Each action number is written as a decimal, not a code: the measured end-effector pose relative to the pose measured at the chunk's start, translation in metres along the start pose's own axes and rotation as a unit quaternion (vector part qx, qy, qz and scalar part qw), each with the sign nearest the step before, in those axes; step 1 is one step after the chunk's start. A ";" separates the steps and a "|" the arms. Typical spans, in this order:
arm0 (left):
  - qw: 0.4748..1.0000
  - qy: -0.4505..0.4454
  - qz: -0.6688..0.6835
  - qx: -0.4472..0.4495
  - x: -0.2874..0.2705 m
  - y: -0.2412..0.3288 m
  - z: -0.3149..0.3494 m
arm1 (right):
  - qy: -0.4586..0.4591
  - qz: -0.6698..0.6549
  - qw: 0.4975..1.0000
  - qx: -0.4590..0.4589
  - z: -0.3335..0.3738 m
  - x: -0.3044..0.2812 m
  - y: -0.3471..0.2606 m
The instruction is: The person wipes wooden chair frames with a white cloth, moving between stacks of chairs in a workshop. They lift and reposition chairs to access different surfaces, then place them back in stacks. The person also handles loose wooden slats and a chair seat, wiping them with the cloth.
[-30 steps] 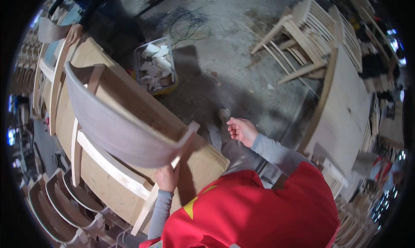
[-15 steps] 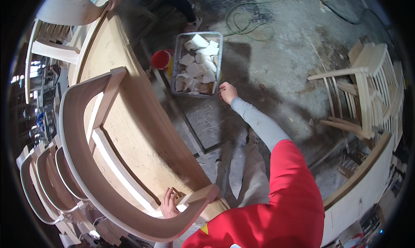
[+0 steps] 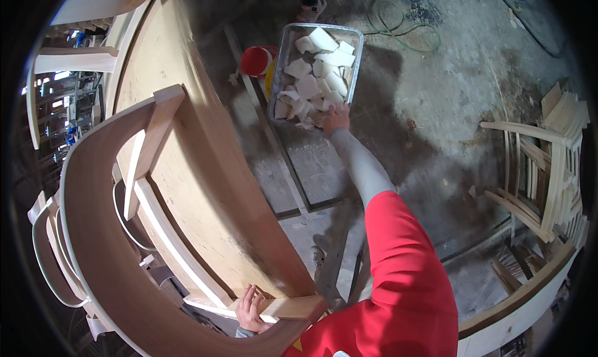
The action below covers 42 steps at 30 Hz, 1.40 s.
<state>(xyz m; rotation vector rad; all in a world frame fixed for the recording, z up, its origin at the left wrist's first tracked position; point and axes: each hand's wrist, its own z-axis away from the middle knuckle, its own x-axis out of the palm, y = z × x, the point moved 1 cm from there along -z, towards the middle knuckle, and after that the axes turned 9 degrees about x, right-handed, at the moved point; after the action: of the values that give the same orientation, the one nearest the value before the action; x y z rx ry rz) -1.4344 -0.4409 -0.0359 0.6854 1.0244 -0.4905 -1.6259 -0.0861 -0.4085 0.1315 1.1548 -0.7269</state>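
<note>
R hand [image 3: 336, 117] is in at the tub [image 3: 357, 61], off the counter's [image 3: 218, 170] right side, fingers down among the pale pieces [image 3: 308, 86] at the near corner. Step in hand looks like picking one out; can't tell yet if it's got anything, b/c the fingertips are hidden. L hand [image 3: 250, 309], at the counter's near end, has its fingers curled over the joint of the chair frame [image 3: 103, 232]; firm grip or just resting, can't tell. Next move prob. calls for a thumb-and-finger pinch on a single piece and a lift clear of the rim, w/ L hand keeping the frame steady.

Now the frame: tipped over along the counter's left side, broad curved backrest bulging out past that edge, cross rail running over the top. Backrest is brownish, smooth-looking, bare wood; rail's paler. No seat on it that I can see. Pieces are whitish, flat, irregular, heaped loose.
</note>
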 end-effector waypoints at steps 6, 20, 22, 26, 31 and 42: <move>1.000 0.007 -0.012 0.010 -0.002 0.002 0.002 | 0.147 -0.483 0.863 0.027 0.012 -0.041 0.012; 0.998 0.056 -0.015 0.037 -0.011 0.010 0.016 | -0.071 -0.814 0.576 0.027 0.177 -0.176 0.035; 0.995 0.067 -0.025 0.071 -0.005 -0.001 0.021 | -0.040 -0.773 0.633 0.038 0.208 -0.186 0.033; 0.993 0.028 -0.028 0.110 -0.019 0.002 0.031 | -0.003 -0.736 0.672 0.079 0.282 -0.201 0.032; 0.966 0.157 0.020 0.203 -0.013 -0.007 0.038 | 0.115 -0.754 0.644 0.052 0.387 -0.215 0.025; 0.872 0.257 0.243 0.338 -0.009 -0.022 0.060 | 0.304 -0.724 0.613 0.088 0.594 -0.271 -0.071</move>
<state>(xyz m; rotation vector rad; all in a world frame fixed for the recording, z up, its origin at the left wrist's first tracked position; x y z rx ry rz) -1.4165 -0.4988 -0.0138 1.7263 1.1141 -0.2073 -1.2572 -0.2854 0.0971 -0.5413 1.7407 -2.3995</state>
